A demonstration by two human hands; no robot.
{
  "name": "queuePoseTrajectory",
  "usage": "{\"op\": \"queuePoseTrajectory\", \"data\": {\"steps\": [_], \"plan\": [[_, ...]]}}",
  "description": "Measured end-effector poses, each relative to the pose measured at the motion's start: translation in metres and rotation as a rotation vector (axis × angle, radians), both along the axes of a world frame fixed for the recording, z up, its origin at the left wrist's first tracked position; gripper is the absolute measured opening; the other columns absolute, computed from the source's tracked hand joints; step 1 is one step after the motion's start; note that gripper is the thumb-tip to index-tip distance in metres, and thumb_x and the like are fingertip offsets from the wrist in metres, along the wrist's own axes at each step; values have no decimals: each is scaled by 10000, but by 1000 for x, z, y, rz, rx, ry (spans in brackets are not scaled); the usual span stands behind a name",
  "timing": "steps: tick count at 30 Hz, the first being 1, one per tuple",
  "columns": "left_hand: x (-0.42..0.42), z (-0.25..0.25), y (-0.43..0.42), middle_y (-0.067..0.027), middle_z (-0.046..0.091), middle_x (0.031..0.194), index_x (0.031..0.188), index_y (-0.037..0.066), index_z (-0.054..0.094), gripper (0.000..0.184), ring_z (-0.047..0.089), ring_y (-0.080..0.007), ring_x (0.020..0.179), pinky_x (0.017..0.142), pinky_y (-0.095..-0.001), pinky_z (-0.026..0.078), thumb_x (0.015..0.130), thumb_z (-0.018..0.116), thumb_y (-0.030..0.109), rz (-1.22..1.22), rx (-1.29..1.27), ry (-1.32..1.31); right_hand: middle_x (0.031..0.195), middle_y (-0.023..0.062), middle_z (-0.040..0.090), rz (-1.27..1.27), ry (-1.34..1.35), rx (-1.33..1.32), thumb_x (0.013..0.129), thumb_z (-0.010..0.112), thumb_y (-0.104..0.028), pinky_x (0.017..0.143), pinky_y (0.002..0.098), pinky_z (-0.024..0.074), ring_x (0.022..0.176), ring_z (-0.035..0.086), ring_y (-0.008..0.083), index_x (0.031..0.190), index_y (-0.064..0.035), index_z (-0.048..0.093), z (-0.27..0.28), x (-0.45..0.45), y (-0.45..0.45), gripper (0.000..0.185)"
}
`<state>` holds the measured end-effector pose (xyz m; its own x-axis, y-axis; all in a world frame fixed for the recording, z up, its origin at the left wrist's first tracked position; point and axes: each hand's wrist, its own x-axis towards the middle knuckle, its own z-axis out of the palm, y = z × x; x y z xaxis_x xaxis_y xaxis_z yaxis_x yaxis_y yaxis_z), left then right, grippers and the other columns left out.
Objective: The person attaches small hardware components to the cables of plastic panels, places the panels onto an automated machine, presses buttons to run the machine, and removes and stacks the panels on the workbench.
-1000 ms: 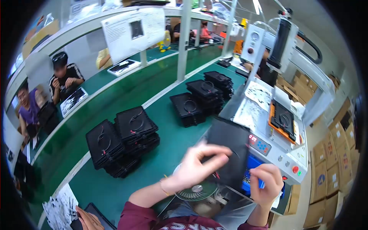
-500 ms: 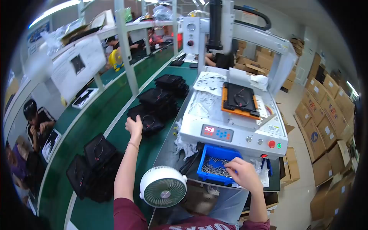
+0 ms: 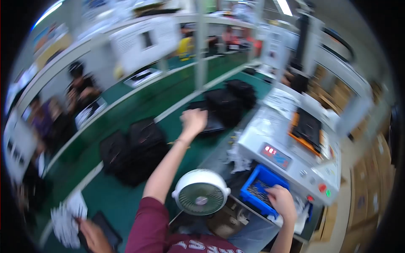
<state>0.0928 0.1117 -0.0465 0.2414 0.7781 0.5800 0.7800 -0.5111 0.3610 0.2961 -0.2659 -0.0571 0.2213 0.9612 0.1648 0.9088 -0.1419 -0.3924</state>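
Note:
My left hand reaches out over the bench to the near edge of a black tray stack, its fingers curled and blurred, so what they hold cannot be made out. Over the right rim of a blue bin of small metal parts is my right hand, thumb and fingertips pinched together; anything between them is too small to tell. A black tray lies in an orange fixture on the machine.
A white fan stands between my arms. More black trays are piled on the left of the green bench. At lower left is another person's hand. People sit beyond the divider; cartons stand at right.
Since half a second ago the view has swung left and blurred. One second ago both hands were near a black tray in front of me; now my left hand is at the stack, my right at the bin.

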Motion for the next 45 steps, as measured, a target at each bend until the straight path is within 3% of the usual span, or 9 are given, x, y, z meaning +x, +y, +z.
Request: {"op": "queuePoseTrajectory", "data": {"steps": [6,12,14,18,24,25,30,39,45], "plan": [[-88,116,-198,-147,628,986,1070,-21,626,282,626,-268,802,722,-329,514,815,703,72,-541,290,-367,777,148,609,62,156,313,754,674,6,609,349,472,683,596,287,933,7,690,8,-4,-11,180],[-170,117,-335,-127,580,1080,1078,-18,605,418,577,-315,953,848,-418,448,737,773,156,575,728,-20,743,101,607,467,222,253,738,722,41,547,300,424,589,522,220,1009,-37,716,35,-52,-53,282],[-186,108,-349,-153,531,1192,1065,-22,613,480,492,-341,1102,933,-449,379,708,803,236,1120,596,-116,801,98,612,577,240,47,707,763,-6,642,310,475,690,579,241,1103,-58,687,23,-62,-45,407],[-226,88,-357,-166,502,1261,1024,-22,649,471,396,-362,1209,979,-505,289,741,732,345,1368,299,65,926,105,612,697,345,175,666,796,-35,753,332,491,834,600,254,1205,-77,634,32,-86,-37,564],[-243,81,-343,-175,569,1211,941,44,713,319,478,-349,1152,964,-493,323,758,696,305,1242,211,-10,973,124,620,639,408,-12,680,790,-26,753,313,503,845,613,239,1223,-95,630,5,-64,-53,571],[-249,79,-341,-179,589,1161,927,28,710,295,524,-355,1073,918,-474,373,758,702,269,1159,279,-28,782,123,631,690,302,155,714,729,-5,551,333,444,650,589,265,948,-29,710,4,-62,-48,236],[-231,107,-326,-165,621,1034,920,-71,662,253,598,-305,907,809,-380,469,809,707,152,786,453,-168,1073,77,647,619,283,460,750,742,-102,700,335,537,854,653,224,1143,-79,656,25,-40,-60,403],[-51,215,-179,-69,565,1054,1188,-26,611,267,571,-117,909,810,-249,473,928,583,29,-413,402,-300,660,48,619,-272,-242,628,842,678,-148,484,334,463,535,596,208,1209,-76,605,28,59,-95,381],[114,191,-77,-34,654,871,1038,-6,688,261,605,-99,769,687,-244,478,842,720,163,-743,90,-458,586,17,592,-214,-390,507,864,659,-257,420,323,439,457,579,195,1198,-98,607,9,72,-63,374]]}}
